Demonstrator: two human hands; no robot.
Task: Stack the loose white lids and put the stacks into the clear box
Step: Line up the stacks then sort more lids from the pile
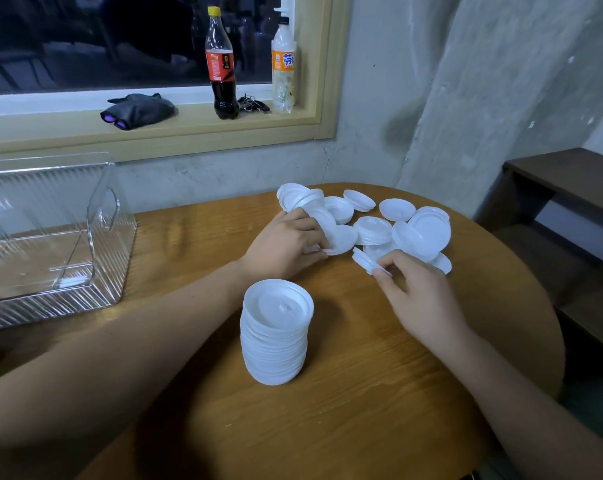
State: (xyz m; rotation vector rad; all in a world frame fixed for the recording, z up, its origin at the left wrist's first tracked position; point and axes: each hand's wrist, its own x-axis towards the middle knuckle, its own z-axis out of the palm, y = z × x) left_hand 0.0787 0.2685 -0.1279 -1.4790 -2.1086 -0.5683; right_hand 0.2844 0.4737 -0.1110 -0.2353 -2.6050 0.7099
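A tall stack of white lids [275, 332] stands on the round wooden table [362, 410] between my forearms. Behind it lies a heap of loose white lids [397, 223], some tilted on one another. My left hand [282, 245] reaches into the left side of the heap and grips a few lids [341, 239] at their edge. My right hand [421, 292] pinches a small tilted bunch of lids [366, 261] between thumb and fingers at the front of the heap. The clear box [50, 237] stands at the table's far left with nothing white inside.
A window sill at the back carries a dark cola bottle [221, 64], a pale orange-labelled bottle [283, 67], keys [253, 103] and a black pouch [139, 110]. A dark wooden shelf [563, 188] stands right of the table. A concrete wall runs behind.
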